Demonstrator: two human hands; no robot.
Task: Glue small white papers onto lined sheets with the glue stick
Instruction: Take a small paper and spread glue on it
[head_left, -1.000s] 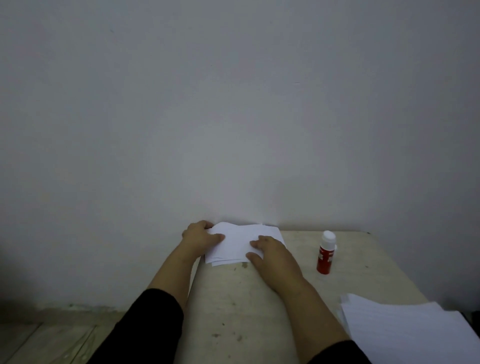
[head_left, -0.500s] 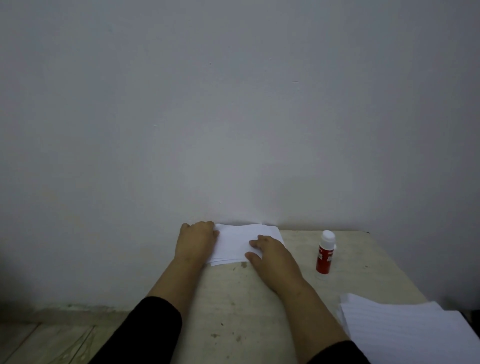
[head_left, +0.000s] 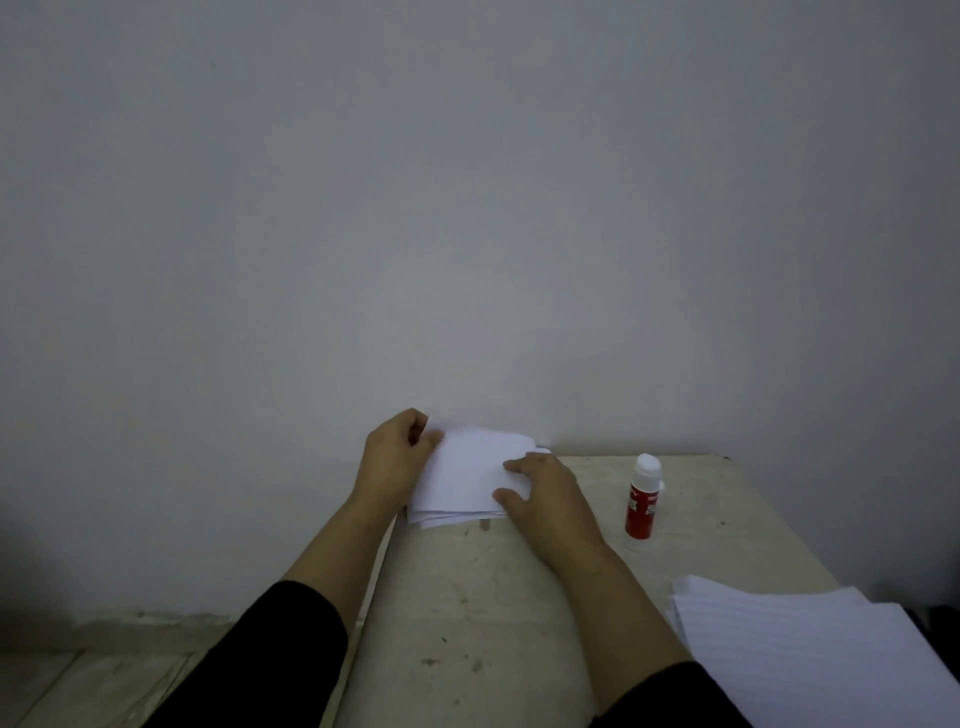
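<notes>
At the far left corner of the bench (head_left: 467, 613), against the wall (head_left: 467, 208), the left hand (head_left: 389, 462) holds the left edge of a stack of small white papers (head_left: 462, 478), its fingers (head_left: 418, 431) curled round the top sheet, which is lifted a little at that side. The stack lies on the bench, partly over its left edge. The right hand (head_left: 545, 488) rests on the right part of the stack, its fingers (head_left: 519, 465) spread fairly flat and pressing the papers down. Both forearms come from black sleeves (head_left: 291, 649) near the bottom. To the right of the stack, apart from it, a red glue stick (head_left: 642, 501) with a white cap stands upright. At the near right corner lies a pile of lined sheets (head_left: 810, 654), well apart from the small papers.
</notes>
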